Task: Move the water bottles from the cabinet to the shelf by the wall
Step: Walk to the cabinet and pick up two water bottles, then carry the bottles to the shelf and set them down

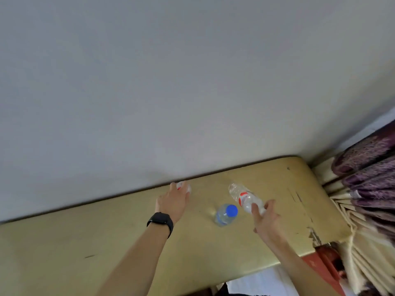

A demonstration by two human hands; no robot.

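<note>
A yellowish shelf top (106, 236) runs along the grey wall. My left hand (173, 202), with a black watch on the wrist, is closed around a clear bottle with a red label (183, 186) close to the wall; most of that bottle is hidden by the hand. My right hand (265, 218) grips a second clear bottle with a red label (242, 196) by its neck end, tilted with its base toward the wall. Between my hands, a clear bottle with a blue cap (226, 213) stands upright on the shelf.
The grey wall (171, 82) rises right behind the shelf. Purple and cream curtains (367, 189) hang past the shelf's right end. The shelf's front right corner is chipped (314, 236), with a red object (320, 261) below it.
</note>
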